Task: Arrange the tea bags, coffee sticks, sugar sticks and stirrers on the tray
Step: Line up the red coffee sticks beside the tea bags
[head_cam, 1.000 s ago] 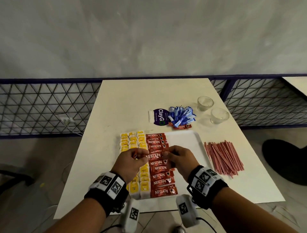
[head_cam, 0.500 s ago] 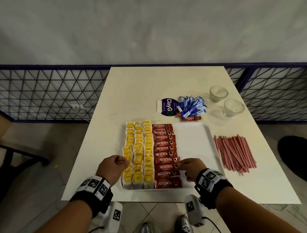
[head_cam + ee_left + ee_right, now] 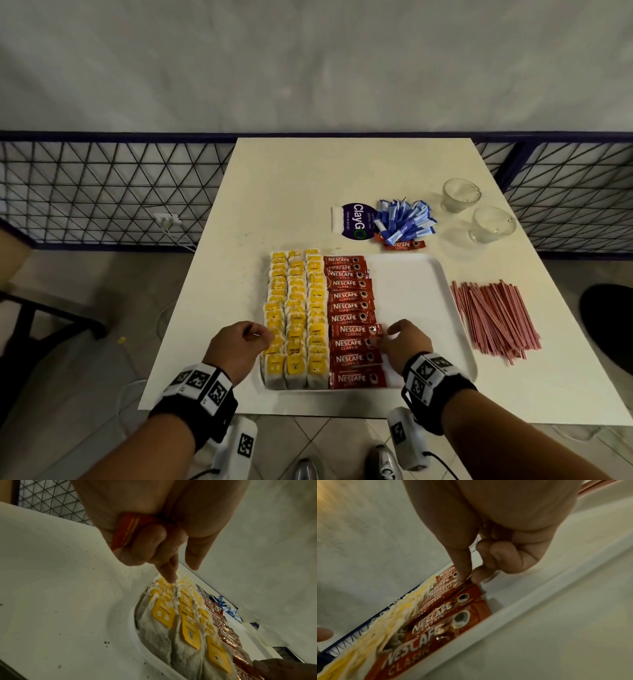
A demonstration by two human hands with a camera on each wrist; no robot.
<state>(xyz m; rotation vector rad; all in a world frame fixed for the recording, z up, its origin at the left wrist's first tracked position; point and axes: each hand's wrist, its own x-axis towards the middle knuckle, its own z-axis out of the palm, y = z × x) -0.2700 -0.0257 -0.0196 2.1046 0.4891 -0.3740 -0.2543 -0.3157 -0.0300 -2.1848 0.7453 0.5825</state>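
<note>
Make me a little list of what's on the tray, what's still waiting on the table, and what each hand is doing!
tray: white, right half bare
on tray: three rows of tea bags, one column of coffee sticks
waiting on table: sugar sticks, stirrers, one loose coffee stick
also there: two glass cups, ClayGo packet
left hand: curled around red sachets, index finger pointing at the tea bags
right hand: fingers pinching the end of a coffee stick in the column
</note>
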